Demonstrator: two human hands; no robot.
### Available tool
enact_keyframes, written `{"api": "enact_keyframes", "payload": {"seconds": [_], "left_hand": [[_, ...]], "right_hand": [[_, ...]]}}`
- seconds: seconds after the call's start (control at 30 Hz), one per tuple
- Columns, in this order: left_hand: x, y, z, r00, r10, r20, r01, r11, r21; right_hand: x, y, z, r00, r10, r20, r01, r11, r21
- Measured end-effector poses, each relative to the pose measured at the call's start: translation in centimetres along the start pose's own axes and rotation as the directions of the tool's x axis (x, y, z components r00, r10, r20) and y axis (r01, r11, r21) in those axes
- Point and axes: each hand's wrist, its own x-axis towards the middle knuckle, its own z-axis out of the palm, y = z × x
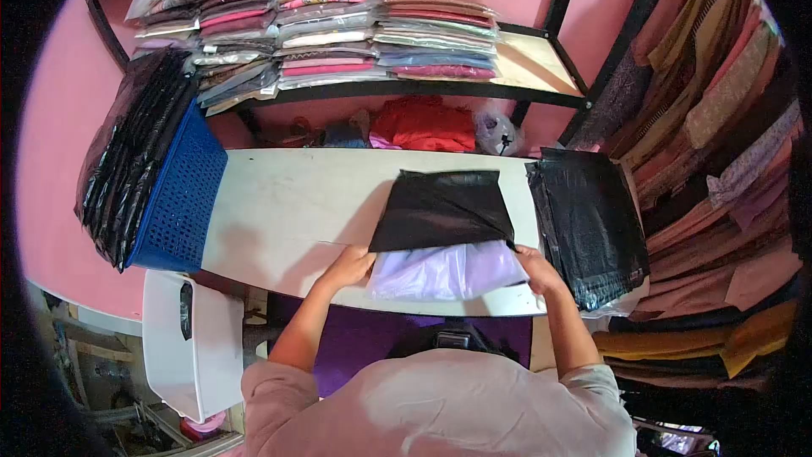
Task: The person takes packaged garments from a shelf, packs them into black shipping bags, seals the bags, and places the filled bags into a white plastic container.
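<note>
Head camera: on the desk, the lilac packet sits partly inside the black bag, whose mouth corners the left hand and right hand pinch; even tension at both sides should leave the opening wide and the packet flat.

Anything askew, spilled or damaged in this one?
The packets at the shelf's left end lie skewed, corners jutting, unlike the squarer piles beside them. No spill or damage shows.
</note>
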Motion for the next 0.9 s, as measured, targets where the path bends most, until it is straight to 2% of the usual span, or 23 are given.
{"api": "enact_keyframes", "payload": {"seconds": [0.03, 0.07, 0.1, 0.13, 0.17, 0.2, 0.23, 0.27, 0.3, 0.33, 0.37, 0.43, 0.5, 0.53, 0.57, 0.6, 0.63, 0.67, 0.7, 0.77, 0.83, 0.87, 0.9], "left_hand": [[-0.9, 0.3, 0.1, 0.999, -0.017, 0.044, 0.021, 0.997, -0.079], [-0.7, 1.1, -0.4, 0.995, -0.06, 0.081, 0.053, 0.996, 0.077], [0.5, -0.4, -0.4, 0.998, 0.041, 0.045, -0.047, 0.991, 0.129], [2.6, -3.0, -0.5, 0.989, 0.147, 0.011, -0.147, 0.972, 0.184], [5.6, -4.4, -1.2, 0.999, 0.038, -0.009, -0.036, 0.987, 0.157], [7.8, -2.9, -2.1, 0.988, 0.034, -0.149, -0.005, 0.981, 0.192], [11.6, -6.5, -3.2, 0.926, 0.245, -0.286, -0.299, 0.94, -0.163], [9.4, 3.0, -7.0, 0.987, 0.161, -0.006, -0.155, 0.96, 0.232], [9.2, 7.7, -8.8, 0.993, 0.059, -0.106, -0.058, 0.998, 0.017], [9.3, 9.5, -10.7, 0.974, 0.138, -0.18, -0.134, 0.99, 0.039], [8.2, 11.0, -11.5, 0.949, 0.216, -0.228, -0.236, 0.969, -0.065], [7.3, 11.3, -12.1, 0.873, 0.354, -0.336, -0.364, 0.931, 0.036], [3.7, 11.7, -9.6, 0.81, 0.466, -0.355, -0.433, 0.885, 0.173], [4.3, 7.6, -7.9, 0.724, 0.573, -0.384, -0.458, 0.816, 0.353], [3.0, 5.5, -5.9, 0.78, 0.521, -0.347, -0.305, 0.8, 0.516], [1.8, 4.1, -3.1, 0.857, 0.396, -0.33, -0.197, 0.842, 0.502], [2.7, -1.1, 0.2, 0.903, 0.283, -0.323, -0.096, 0.866, 0.491], [2.4, -3.4, 3.3, 0.957, 0.146, -0.25, 0.007, 0.852, 0.523], [2.4, -7.0, 6.4, 0.985, 0.06, -0.161, 0.034, 0.849, 0.527], [1.4, -10.0, 10.6, 0.989, -0.135, -0.058, 0.145, 0.824, 0.547], [0.5, -10.2, 12.2, 0.99, -0.037, -0.133, 0.106, 0.821, 0.561], [0.3, -9.8, 12.5, 0.977, 0.055, -0.208, 0.076, 0.816, 0.573], [0.1, -9.6, 12.6, 0.978, 0.055, -0.2, 0.072, 0.816, 0.573]], "right_hand": [[-1.2, 0.1, 0.1, 0.996, 0.025, 0.087, -0.037, 0.99, 0.138], [-4.6, -5.0, 1.3, 0.977, 0.21, -0.048, -0.214, 0.972, -0.095], [-1.5, -2.1, -0.6, 0.992, 0.121, 0.031, -0.117, 0.986, -0.116], [2.4, 0.6, -1.9, 0.99, -0.099, 0.103, 0.109, 0.989, -0.099], [3.6, -1.5, -1.9, 0.961, -0.174, 0.215, 0.2, 0.974, -0.103], [7.0, -1.8, -2.8, 0.944, -0.228, 0.239, 0.223, 0.974, 0.046], [6.8, -6.1, -2.1, 0.921, -0.294, 0.257, 0.304, 0.953, 0.002], [7.4, -9.5, -2.2, 0.905, -0.39, 0.168, 0.397, 0.918, -0.008], [7.4, -12.3, -2.2, 0.871, -0.485, 0.079, 0.488, 0.872, -0.026], [4.2, -15.8, -1.3, 0.877, -0.477, 0.06, 0.479, 0.878, -0.01], [0.6, -18.6, -0.3, 0.887, -0.46, 0.041, 0.46, 0.888, 0.008], [-2.3, -19.1, 0.2, 0.721, -0.693, 0.021, 0.692, 0.717, -0.09], [-3.3, -15.8, -1.4, 0.633, -0.769, 0.09, 0.753, 0.584, -0.304], [-3.4, -13.2, -1.5, 0.619, -0.785, 0.026, 0.726, 0.559, -0.4], [-2.9, -9.6, -2.7, 0.658, -0.753, -0.017, 0.59, 0.53, -0.609], [-3.2, -6.7, -2.4, 0.715, -0.696, -0.072, 0.493, 0.574, -0.653], [0.1, 0.2, -3.8, 0.663, -0.738, -0.122, 0.521, 0.573, -0.633], [-1.9, 1.4, -2.0, 0.724, -0.673, -0.151, 0.403, 0.59, -0.699], [0.3, 6.9, -2.9, 0.777, -0.599, -0.196, 0.294, 0.619, -0.728], [1.5, 12.8, -3.0, 0.882, -0.448, -0.146, 0.141, 0.546, -0.826], [1.5, 14.6, -2.8, 0.843, -0.502, -0.193, 0.145, 0.557, -0.818], [1.3, 14.3, -3.0, 0.881, -0.428, -0.203, 0.098, 0.584, -0.806], [0.9, 14.4, -3.0, 0.881, -0.423, -0.21, 0.091, 0.587, -0.805]]}}
